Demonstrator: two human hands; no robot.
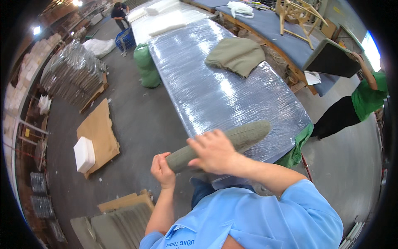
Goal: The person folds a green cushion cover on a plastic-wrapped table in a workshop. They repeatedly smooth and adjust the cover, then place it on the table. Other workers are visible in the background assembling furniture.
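An olive-green seat cushion (251, 135) is held up on edge above the near end of the plastic-wrapped table (199, 91). My left hand (163, 171) is closed around its left end. Across the middle of the cushion's side lies my right hand (213, 152), its fingers stretched out and slightly apart. The cushion's lower side is partly hidden by my right hand and forearm. Farther up the table a second olive-green cushion (235, 56) rests flat on the shiny wrap.
White foam sheets (166, 24) cover the table's far end. A green sack (146, 66) stands at its left side. At right, a person in green (369, 97) holds a dark-backed panel (331, 58). Cardboard (99, 135) and a white foam block (84, 155) lie on the floor, with several cushions (116, 226) stacked lower left.
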